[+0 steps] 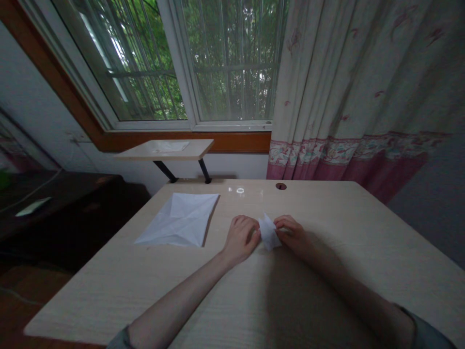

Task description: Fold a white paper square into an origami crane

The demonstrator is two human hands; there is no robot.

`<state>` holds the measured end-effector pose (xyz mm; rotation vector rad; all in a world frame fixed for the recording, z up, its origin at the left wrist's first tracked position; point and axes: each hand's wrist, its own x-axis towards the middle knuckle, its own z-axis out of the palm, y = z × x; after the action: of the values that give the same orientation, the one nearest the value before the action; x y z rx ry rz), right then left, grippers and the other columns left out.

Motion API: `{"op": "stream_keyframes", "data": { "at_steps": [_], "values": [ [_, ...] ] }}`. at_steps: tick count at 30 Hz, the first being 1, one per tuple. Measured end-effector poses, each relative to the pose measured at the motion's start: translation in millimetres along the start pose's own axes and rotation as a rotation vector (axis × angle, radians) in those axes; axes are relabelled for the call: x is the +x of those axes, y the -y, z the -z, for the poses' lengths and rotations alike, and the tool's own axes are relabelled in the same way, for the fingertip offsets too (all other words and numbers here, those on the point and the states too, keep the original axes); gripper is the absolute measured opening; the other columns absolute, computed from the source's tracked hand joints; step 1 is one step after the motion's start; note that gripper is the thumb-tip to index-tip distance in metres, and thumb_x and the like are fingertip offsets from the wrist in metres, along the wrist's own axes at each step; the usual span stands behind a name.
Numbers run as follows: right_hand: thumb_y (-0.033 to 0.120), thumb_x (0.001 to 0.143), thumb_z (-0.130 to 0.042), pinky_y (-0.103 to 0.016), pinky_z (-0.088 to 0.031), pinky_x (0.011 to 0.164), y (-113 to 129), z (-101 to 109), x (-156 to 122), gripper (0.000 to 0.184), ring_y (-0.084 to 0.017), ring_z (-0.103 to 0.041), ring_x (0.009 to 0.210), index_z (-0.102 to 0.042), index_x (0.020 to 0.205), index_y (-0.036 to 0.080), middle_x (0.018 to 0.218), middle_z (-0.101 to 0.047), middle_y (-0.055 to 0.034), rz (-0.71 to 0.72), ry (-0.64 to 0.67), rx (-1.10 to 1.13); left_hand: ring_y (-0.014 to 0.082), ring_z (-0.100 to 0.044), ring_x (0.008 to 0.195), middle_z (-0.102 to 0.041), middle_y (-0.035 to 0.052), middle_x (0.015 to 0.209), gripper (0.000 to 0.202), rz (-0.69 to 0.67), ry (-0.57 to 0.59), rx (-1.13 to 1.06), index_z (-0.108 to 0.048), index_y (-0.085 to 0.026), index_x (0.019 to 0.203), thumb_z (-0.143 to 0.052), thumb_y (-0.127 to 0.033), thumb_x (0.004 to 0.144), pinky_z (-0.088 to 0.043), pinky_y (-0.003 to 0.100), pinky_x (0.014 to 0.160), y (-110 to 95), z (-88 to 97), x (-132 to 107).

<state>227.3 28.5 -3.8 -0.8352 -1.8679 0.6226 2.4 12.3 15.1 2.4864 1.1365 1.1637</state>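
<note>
The left hand [241,238] and right hand [295,236] pinch a paper [269,233] between fingers that hide its sides; its folds look blurred.

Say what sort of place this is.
Probably a room in a home, perhaps a study corner: pale wood-grain rectangular desk, white-framed glass window with greenery outside, long cream-and-pink patterned fabric curtain.

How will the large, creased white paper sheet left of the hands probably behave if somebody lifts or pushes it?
The creased white sheet looks thin, so it is probably light and floppy. Its creases may make it bend along those lines. Being broad and flat, it would likely slide, not roll.
</note>
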Motion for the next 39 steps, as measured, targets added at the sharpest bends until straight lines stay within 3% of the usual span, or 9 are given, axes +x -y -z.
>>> {"op": "stream_keyframes", "data": {
  "at_steps": [4,8,16,23,28,39],
  "values": [
    [0.039,0.090,-0.061,-0.036,-0.049,0.079,2,-1,0,0.018,-0.022,-0.061,0.087,-0.063,0.078,0.025,0.086,-0.066,-0.0043,-0.004,-0.006,0.019,0.0207,-0.059,0.089,-0.067,0.0040,0.089,0.010,0.059,-0.001,-0.039,-0.059,-0.020,0.089,-0.052,-0.026,0.094,-0.042,0.036,0.085,6,-3.9,-1],
    [0.040,0.090,-0.061,-0.037,-0.048,0.078,2,-2,0,0.020,-0.022,-0.061,0.086,-0.063,0.077,0.025,0.085,-0.066,-0.0043,-0.007,-0.012,0.010,0.0204,-0.059,0.090,-0.067,0.0045,0.093,0.008,0.126,-0.011,-0.083,-0.060,-0.019,0.098,-0.055,-0.022,0.092,-0.044,0.034,0.083,7,-5.5,0],
    [0.036,0.091,-0.061,-0.036,-0.051,0.074,5,-2,0,0.016,-0.021,-0.062,0.083,-0.063,0.078,0.025,0.084,-0.068,-0.0037,0.041,-0.040,-0.052,0.0212,-0.056,0.083,-0.063,0.0046,0.083,0.010,0.085,0.101,0.018,-0.059,-0.019,0.082,-0.055,-0.022,0.091,-0.044,0.034,0.077,6,-5.3,3],
    [0.026,0.089,-0.061,-0.038,-0.054,0.073,11,-5,-3,0.004,-0.022,-0.064,0.083,-0.064,0.087,0.027,0.087,-0.068,-0.0037,0.161,-0.062,-0.146,0.0209,-0.058,0.086,-0.067,0.0045,0.086,0.017,0.050,-0.044,-0.003,-0.064,-0.020,0.090,-0.047,-0.017,0.093,-0.045,0.035,0.080,6,-3.9,-3],
    [0.023,0.091,-0.056,-0.039,-0.054,0.077,8,-7,-6,0.010,-0.022,-0.065,0.086,-0.065,0.095,0.027,0.091,-0.069,-0.0047,0.221,-0.012,-0.205,0.0196,-0.058,0.080,-0.068,0.0034,0.078,0.021,-0.003,-0.117,-0.019,-0.066,-0.020,0.083,-0.053,-0.028,0.097,-0.044,0.034,0.076,3,-2.1,-3],
    [0.020,0.092,-0.056,-0.039,-0.056,0.075,11,-6,-5,0.012,-0.021,-0.064,0.085,-0.063,0.098,0.027,0.092,-0.068,-0.0050,0.277,-0.003,-0.243,0.0204,-0.057,0.078,-0.069,0.0049,0.076,0.036,-0.035,-0.092,0.012,-0.070,-0.020,0.082,-0.047,-0.041,0.100,-0.043,0.035,0.074,2,2.1,-1]
  ]
}}
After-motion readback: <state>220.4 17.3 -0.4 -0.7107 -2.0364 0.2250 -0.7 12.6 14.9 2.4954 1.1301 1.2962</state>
